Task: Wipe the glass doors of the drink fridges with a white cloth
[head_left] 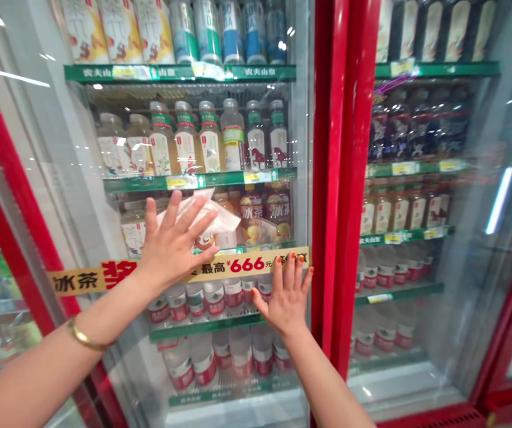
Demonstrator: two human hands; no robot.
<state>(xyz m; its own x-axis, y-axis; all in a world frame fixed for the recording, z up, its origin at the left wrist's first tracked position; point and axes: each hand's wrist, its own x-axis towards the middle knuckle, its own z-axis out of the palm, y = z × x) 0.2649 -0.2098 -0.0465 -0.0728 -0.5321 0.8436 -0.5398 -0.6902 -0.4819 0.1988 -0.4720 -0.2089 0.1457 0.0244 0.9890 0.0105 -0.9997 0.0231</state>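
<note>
My left hand (173,241), with a gold bangle on the wrist, lies flat with fingers spread on the glass door (104,238). A crumpled white tissue (220,217) is held under it against the glass, sticking out past the fingers. To the right, my right hand (286,297) rests on the same glass with its fingers spread and holds nothing. Its orange-nailed fingertips overlap the right end of a yellow printed strip (247,263) across the door. The left forearm covers part of that strip.
Behind the glass, green-edged shelves (238,178) carry rows of bottles (187,139), cans (206,30) and cartons (84,32). A red door frame (343,178) runs upright at the right, and another glass-fronted cooler with bottles (401,208) stands beyond it.
</note>
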